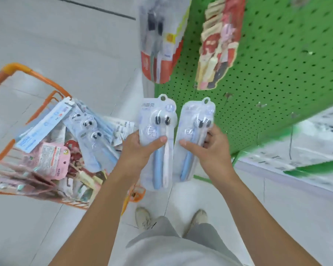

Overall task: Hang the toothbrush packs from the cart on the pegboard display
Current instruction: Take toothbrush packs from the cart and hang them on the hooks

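My left hand (136,150) grips a clear toothbrush pack (158,120) with a blue and a white brush, thumb across its front. My right hand (209,148) holds a second, matching pack (195,116) beside it. Both packs stand upright with their hang holes at the top, just below and in front of the green pegboard (277,73). The orange cart (17,71) at my left holds several more toothbrush packs (88,131) in a loose heap.
Red-and-white packs (159,60) and a row of red and cream packs (217,45) hang on the pegboard. Bare metal hooks (228,96) stick out lower on the board. A white shelf (305,150) runs below it. My shoes (142,217) stand on the tiled floor.
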Tool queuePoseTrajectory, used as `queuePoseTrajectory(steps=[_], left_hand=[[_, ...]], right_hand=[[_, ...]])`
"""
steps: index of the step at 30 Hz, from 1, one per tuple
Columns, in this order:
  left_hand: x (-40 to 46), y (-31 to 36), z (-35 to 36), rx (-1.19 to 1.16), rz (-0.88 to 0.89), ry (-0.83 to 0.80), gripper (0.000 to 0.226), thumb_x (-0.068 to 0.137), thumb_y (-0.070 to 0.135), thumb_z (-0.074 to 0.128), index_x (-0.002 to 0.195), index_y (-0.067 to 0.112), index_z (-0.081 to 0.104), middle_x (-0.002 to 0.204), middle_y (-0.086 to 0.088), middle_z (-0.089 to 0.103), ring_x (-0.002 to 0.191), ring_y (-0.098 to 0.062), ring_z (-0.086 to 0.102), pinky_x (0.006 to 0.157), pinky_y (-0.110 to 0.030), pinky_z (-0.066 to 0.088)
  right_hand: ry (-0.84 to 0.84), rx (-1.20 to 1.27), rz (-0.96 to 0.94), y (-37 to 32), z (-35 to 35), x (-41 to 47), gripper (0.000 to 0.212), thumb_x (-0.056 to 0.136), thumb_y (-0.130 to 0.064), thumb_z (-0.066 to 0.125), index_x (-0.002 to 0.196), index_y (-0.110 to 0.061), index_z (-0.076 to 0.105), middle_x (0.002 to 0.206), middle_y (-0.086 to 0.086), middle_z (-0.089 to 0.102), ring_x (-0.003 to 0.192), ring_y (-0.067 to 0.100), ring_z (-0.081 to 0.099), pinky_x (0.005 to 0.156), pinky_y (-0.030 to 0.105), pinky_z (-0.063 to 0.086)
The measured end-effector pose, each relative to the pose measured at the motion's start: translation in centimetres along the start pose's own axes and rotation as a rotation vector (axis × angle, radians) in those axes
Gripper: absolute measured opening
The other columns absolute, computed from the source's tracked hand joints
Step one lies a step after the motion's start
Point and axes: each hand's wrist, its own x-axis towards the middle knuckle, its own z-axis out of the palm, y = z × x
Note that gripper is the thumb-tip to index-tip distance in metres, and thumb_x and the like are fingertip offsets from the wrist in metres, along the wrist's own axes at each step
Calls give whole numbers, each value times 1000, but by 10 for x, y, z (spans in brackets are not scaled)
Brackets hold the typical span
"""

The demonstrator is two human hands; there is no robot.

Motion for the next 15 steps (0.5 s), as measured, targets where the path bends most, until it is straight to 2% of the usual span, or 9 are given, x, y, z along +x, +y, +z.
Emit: queuePoseTrajectory(steps=[2,4,7,10,13,15], left_hand=[[-5,13,38,28,45,-16,19,79,23,82,97,21,76,98,0,78,95,-19,74,91,-41,56],[-9,21,73,48,82,-5,17,77,24,85,91,22,77,94,1,79,90,-18,75,89,-42,57],[-16,33,114,58,127,-3,22,72,32,87,91,28,78,95,0,78,92,-20,75,92,-48,57],[-26,46,140,63,210,-9,19,75,33,82,94,34,78,98,2,78,96,-18,74,93,-44,55],[-36,57,153,40,248,30,16,78,31,77,93,26,77,95,4,78,91,-13,74,85,-36,55],[-39,61,151,52,258,51,16,79,32,80,93,26,77,95,4,78,90,-14,75,84,-37,55]], right_hand=[[30,47,-43,-5,-42,-5,44,78,1,82,114,-11,62,102,3,77,93,17,74,77,23,58],[40,77,-99,-11,-81,-11,31,85,3,74,110,-12,64,101,2,77,92,15,74,78,25,58],[13,68,-188,-21,-127,-20,17,94,2,64,105,-10,67,94,-3,77,79,6,69,71,17,52],[-18,64,-251,-28,-153,-20,21,98,1,58,109,-14,68,95,-8,77,83,5,69,73,15,50],[-51,56,-301,-37,-161,-17,21,98,-1,59,106,-18,68,86,-11,75,74,2,64,67,13,48],[-60,59,-336,-41,-159,-13,20,98,0,59,101,-18,68,78,-16,71,67,-3,59,63,11,43]])
